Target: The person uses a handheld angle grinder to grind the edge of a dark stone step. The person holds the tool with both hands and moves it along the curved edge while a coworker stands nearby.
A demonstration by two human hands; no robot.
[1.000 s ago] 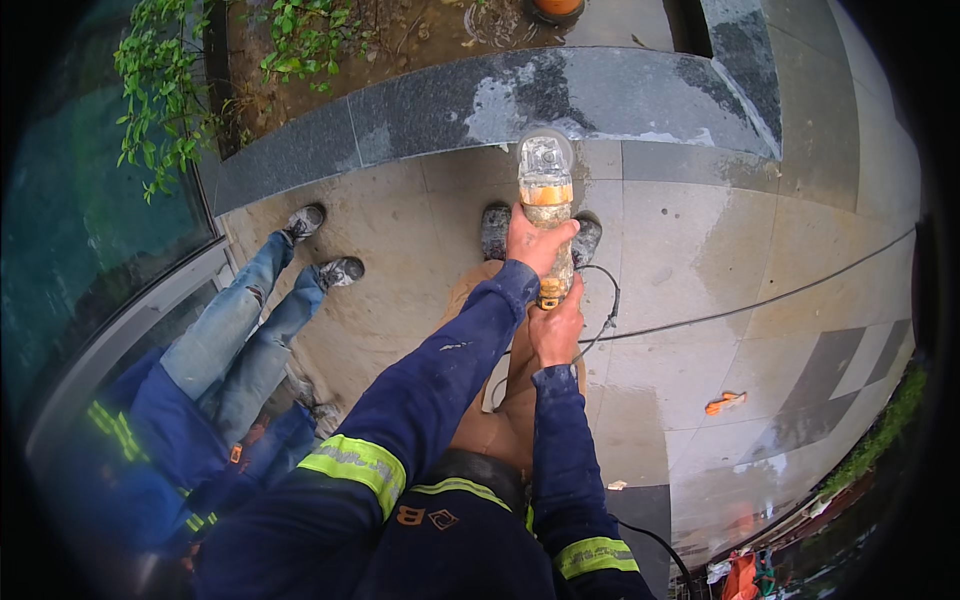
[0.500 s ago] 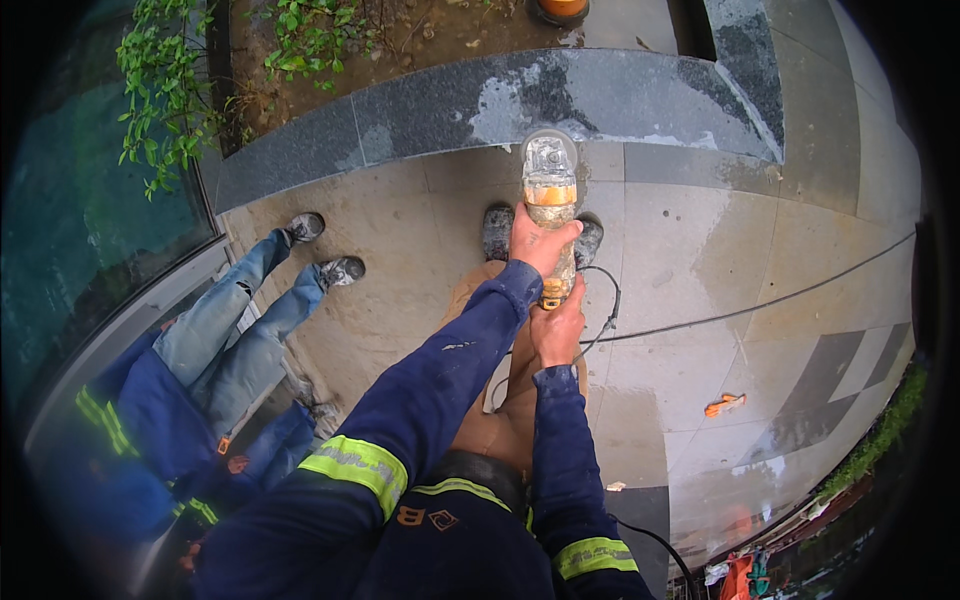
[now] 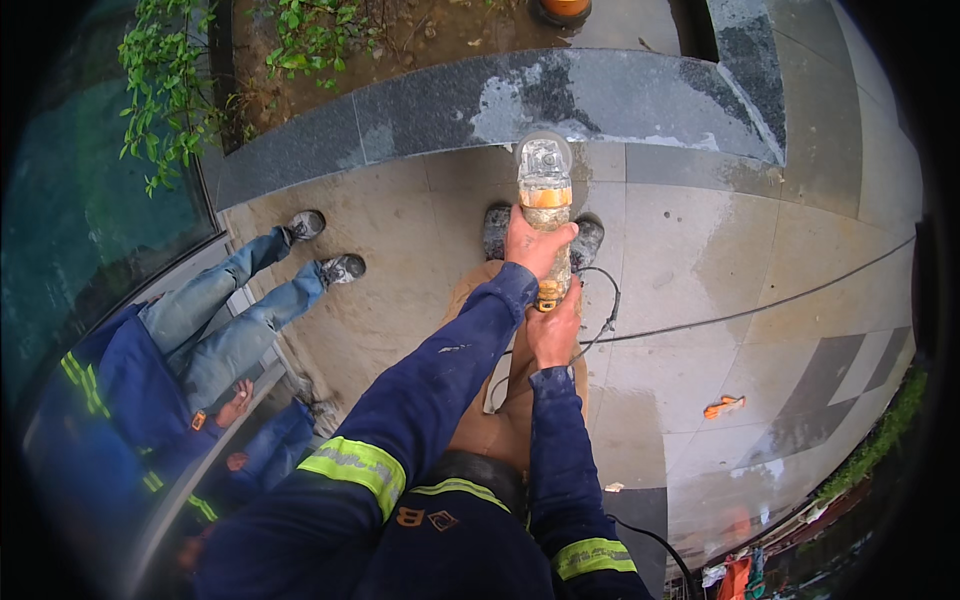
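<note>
A dusty yellow-and-grey angle grinder (image 3: 545, 197) points away from me, caked with pale slurry. My left hand (image 3: 534, 244) wraps around the middle of its body, thumb lying across the top. Behind it, my right hand (image 3: 555, 330) grips the rear end, where a black cord (image 3: 616, 308) comes out. The round disc (image 3: 560, 148) at the front overlaps the lower edge of the dark stone curb (image 3: 420, 112) in view; whether it touches the stone I cannot tell. Wet, whitish patches cover part of the curb.
At left a co-worker in jeans (image 3: 225, 285) and a blue jacket stands beside a glass panel (image 3: 90, 200). A planter bed with a leafy shrub (image 3: 165, 90) and an orange pot (image 3: 565, 8) lies beyond the curb. Orange gloves (image 3: 724, 406) rest on the paved floor (image 3: 690, 250).
The grinder and both my hands have shifted slightly left. The co-worker at left has moved, and one of that person's hands now shows more clearly.
</note>
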